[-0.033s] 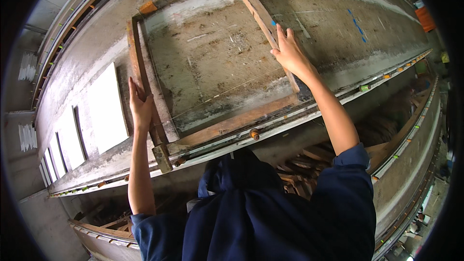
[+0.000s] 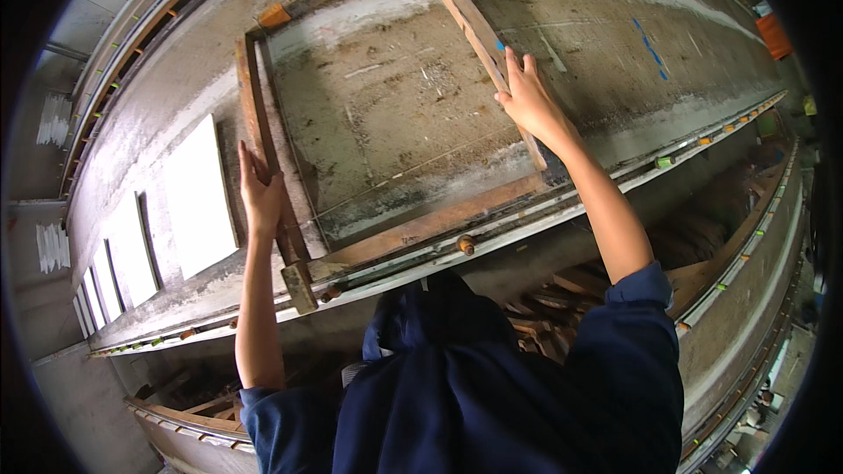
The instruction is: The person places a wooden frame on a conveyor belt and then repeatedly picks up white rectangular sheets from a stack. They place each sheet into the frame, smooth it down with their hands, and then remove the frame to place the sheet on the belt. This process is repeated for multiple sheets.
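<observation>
A rectangle of worn wooden bars lies on a long, stained table (image 2: 606, 70). My left hand (image 2: 261, 197) straddles its left bar (image 2: 250, 92), with the fingers along the outer side and the thumb on the inner side. Its near end carries a squared block (image 2: 299, 288) that reaches over the table's front edge. On the right bar (image 2: 465, 17) rests my right hand (image 2: 536, 105), thumb across the wood and two fingers stretched along the far side. The near bar (image 2: 430, 224) runs along the front edge between them. Parts of both bars are hidden under my hands.
White panels (image 2: 200, 197) lie in a row at the left. An orange block (image 2: 274, 16) sits at the far left corner of the bars. Blue marks (image 2: 650, 48) show on the table at the right. Wood pieces (image 2: 571, 298) lie below the front edge, where a round knob (image 2: 465, 245) protrudes.
The whole view has shifted very slightly. Both hands stay at the same places on the bars.
</observation>
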Motion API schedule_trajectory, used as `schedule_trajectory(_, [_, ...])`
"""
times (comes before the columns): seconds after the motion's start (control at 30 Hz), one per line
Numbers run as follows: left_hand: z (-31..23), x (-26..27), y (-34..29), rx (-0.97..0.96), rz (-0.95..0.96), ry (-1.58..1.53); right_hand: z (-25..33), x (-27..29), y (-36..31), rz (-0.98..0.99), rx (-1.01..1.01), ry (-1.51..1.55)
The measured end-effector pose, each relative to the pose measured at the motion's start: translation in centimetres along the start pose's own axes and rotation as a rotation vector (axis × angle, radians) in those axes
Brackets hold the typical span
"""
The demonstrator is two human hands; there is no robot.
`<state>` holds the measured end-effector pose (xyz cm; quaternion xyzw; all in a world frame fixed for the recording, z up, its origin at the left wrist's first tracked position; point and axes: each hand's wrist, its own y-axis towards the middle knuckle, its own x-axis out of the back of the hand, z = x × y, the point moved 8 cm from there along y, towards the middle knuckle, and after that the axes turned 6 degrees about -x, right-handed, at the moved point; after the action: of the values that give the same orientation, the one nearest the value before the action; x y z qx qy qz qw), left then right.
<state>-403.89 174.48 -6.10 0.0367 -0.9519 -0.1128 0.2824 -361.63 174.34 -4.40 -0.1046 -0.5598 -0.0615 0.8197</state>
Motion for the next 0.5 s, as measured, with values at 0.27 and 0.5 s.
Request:
schedule_trajectory(0.27, [-1.0,-0.1,0.0,0.061,0.018,-0.054,0.1,0.3,-0.4,-0.072,0.025,-0.023])
schedule_trajectory(0.5, [-1.5,1.5,3.9,-0.115,-0.085,-0.018,2.7,3.3,1.7,-0.154,0.027,0.042])
